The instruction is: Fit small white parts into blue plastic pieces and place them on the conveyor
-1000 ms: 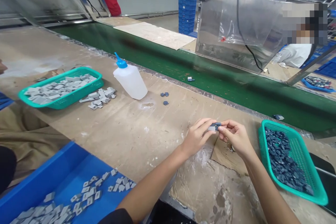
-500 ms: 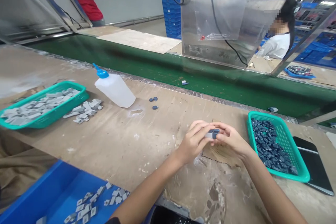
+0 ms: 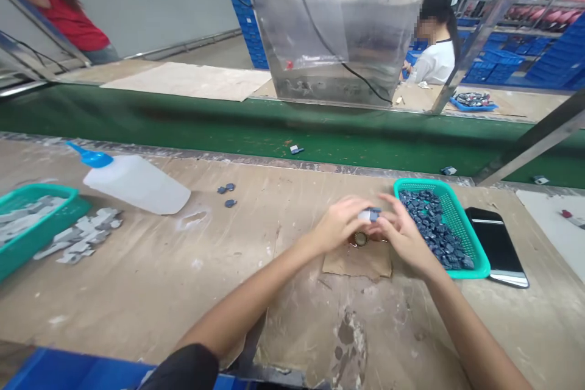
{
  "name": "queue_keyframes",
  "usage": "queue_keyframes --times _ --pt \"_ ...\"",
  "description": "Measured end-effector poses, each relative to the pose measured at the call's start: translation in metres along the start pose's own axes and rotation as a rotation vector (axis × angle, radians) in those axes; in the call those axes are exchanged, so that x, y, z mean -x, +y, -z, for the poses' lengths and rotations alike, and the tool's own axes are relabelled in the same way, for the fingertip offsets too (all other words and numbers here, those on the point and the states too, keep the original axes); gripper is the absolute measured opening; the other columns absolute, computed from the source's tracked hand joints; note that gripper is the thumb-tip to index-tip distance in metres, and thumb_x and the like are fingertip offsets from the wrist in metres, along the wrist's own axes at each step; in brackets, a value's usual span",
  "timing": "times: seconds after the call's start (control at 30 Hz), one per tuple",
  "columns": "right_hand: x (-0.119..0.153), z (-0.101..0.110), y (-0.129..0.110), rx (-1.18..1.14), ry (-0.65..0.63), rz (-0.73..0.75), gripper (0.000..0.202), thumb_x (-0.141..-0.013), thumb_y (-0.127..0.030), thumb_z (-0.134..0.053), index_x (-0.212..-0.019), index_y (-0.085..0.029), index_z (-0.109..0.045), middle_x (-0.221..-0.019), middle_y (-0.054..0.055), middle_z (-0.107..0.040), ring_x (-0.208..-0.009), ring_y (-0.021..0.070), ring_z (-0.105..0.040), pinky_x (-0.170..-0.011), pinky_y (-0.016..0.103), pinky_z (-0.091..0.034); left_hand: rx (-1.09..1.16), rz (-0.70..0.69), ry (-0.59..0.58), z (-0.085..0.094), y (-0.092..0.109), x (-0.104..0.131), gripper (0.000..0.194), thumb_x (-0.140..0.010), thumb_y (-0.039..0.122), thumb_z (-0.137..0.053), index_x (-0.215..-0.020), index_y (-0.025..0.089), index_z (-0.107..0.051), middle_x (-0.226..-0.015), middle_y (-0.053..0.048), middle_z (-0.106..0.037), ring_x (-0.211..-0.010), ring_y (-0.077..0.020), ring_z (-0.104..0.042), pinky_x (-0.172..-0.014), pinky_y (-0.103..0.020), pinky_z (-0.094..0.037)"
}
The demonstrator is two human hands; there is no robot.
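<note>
My left hand (image 3: 342,223) pinches a small grey-and-navy plastic part (image 3: 369,214), its grey block end against the fingers. My right hand (image 3: 403,234) is at the part's navy end; its thumb and lower fingertips appear to touch it, while the index finger is raised away. Beneath the hands, a small round cap-like piece (image 3: 361,238) with a ridged rim shows over a square of brown cardboard (image 3: 359,265). Close to my right hand stands a green basket (image 3: 479,256) of navy plastic pieces (image 3: 436,228).
A white squeeze bottle (image 3: 139,183) with a blue nozzle lies left, near several loose navy pieces (image 3: 230,203). Grey blocks (image 3: 89,234) lie beside another green basket (image 3: 55,192). A black phone-like slab (image 3: 498,247) is at right. Beyond runs a green conveyor belt (image 3: 205,128); a person (image 3: 439,64) sits behind it.
The view has swung right and the blue bin is mostly out of sight. My right index finger has lifted off the part, and the round piece under the hands now shows.
</note>
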State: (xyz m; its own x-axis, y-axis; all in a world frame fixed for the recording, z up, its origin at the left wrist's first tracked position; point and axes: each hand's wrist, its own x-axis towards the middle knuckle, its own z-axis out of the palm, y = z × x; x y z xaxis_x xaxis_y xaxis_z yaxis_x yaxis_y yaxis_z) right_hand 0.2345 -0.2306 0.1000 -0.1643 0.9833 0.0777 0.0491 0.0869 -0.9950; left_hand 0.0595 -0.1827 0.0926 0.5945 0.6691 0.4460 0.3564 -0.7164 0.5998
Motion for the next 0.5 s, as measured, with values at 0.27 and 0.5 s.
queue_keyframes --times 0.27,0.5 --pt "0.021 0.086 0.031 1.203 -0.037 -0.095 0.021 -0.077 -0.022 -0.047 -0.086 -0.016 -0.065 -0.083 0.010 -0.061 -0.079 0.0291 -0.057 -0.073 0.041 -0.045 -0.393 0.471 0.069 0.017 -0.129 -0.082 0.048 -0.077 0.028 -0.057 -0.122 0.014 -0.047 -0.135 -0.013 -0.037 -0.129 -0.0336 -0.018 -0.103 -0.050 -0.018" --pt "0.008 0.083 0.015 1.208 -0.084 -0.271 0.012 -0.071 -0.011 -0.053 -0.072 -0.017 -0.063 -0.074 0.005 -0.063 -0.071 0.0233 -0.059 -0.064 0.029 -0.043 -0.128 0.814 0.290 0.068 -0.172 -0.074 0.021 -0.070 0.008 -0.054 -0.088 0.012 -0.064 -0.111 -0.014 -0.055 -0.115 -0.0295 -0.041 -0.100 -0.043 -0.029"
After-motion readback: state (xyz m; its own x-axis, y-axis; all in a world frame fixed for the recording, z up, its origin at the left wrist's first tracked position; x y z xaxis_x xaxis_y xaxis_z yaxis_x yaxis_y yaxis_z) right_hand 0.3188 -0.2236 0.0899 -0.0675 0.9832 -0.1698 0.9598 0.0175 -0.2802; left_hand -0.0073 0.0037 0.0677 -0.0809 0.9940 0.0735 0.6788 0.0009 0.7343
